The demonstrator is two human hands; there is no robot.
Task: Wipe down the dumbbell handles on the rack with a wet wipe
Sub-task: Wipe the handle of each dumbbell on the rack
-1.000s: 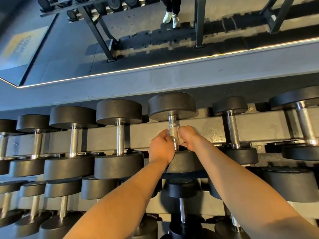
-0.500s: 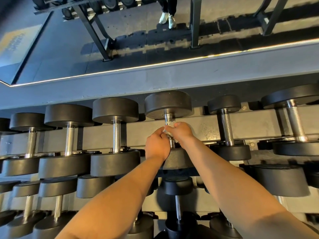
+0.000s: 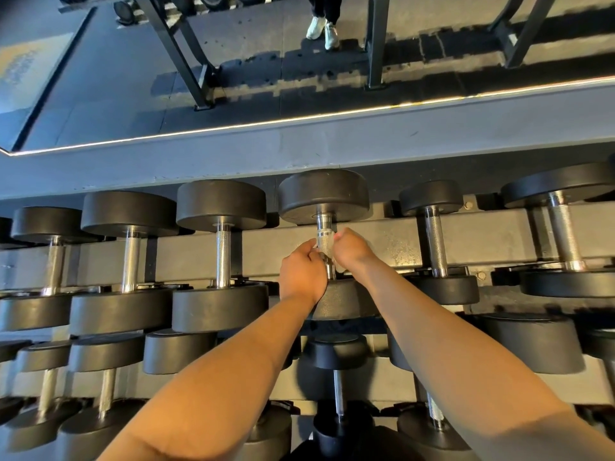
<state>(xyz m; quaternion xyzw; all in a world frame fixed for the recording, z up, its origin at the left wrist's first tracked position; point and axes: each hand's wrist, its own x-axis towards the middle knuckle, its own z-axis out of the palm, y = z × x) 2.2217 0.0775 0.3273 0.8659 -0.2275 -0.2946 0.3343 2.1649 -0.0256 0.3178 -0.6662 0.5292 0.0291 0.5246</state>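
Observation:
A black dumbbell with a knurled chrome handle (image 3: 323, 241) lies on the top tier of the rack (image 3: 399, 242), in the middle of the view. My left hand (image 3: 302, 276) and my right hand (image 3: 353, 250) close in on the handle from either side. Between them they pinch a thin white wet wipe (image 3: 312, 242) wrapped round the bar. Only small bits of the wipe show at the fingertips; the rest is hidden by the fingers. Both hands sit on the upper half of the handle, just below the far head (image 3: 323, 196).
Several more black dumbbells lie left (image 3: 221, 251) and right (image 3: 435, 241) on the same tier, with two lower tiers (image 3: 337, 387) beneath my arms. Above the rack a mirror (image 3: 233, 78) reflects the floor, rack legs and a person's pale shoes (image 3: 322, 29).
Both hands have slid the wipe along the handle away from me, toward the far head. More of the bar's lower end now shows below them.

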